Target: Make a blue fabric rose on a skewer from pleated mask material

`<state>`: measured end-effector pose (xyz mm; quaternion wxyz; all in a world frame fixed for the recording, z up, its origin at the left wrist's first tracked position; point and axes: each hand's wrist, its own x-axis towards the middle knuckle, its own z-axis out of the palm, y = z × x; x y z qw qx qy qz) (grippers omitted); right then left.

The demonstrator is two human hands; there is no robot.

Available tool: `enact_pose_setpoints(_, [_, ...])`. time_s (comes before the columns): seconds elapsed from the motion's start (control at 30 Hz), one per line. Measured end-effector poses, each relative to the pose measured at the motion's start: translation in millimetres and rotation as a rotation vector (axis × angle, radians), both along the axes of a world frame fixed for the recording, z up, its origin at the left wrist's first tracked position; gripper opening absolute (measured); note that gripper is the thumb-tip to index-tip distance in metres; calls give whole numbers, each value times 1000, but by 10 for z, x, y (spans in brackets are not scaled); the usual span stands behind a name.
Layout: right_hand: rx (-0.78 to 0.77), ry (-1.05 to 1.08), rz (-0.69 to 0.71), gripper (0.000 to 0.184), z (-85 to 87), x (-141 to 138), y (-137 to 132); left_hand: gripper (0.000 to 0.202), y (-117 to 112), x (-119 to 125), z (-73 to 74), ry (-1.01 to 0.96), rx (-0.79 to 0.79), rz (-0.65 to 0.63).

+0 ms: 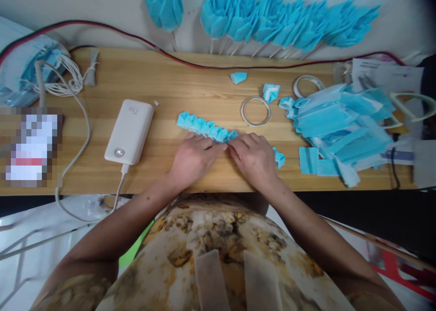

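A chain of folded blue paper pieces lies on the wooden table, running from the middle toward my hands. My left hand rests knuckles up with its fingers curled onto the chain's near end. My right hand meets it from the right, fingers pinched on the same end of the chain. A small folded blue piece lies just right of my right hand, partly hidden by it.
A white power bank with its cable lies to the left. Two tape rings sit right of centre. A pile of blue paper strips fills the right side. Finished blue paper fans on sticks line the back.
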<state>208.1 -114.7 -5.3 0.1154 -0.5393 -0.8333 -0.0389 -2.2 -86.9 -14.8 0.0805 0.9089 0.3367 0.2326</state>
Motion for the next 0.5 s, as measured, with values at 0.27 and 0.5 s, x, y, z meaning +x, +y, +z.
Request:
enact_pose_setpoints(0.27, [-58,164,-54,17,25,29,47,34,8,61,9,124,-6,30])
enact_pose_setpoints(0.5, [-248,390,-299,10,121,-7,119,33,2,69,35,172,-39,39])
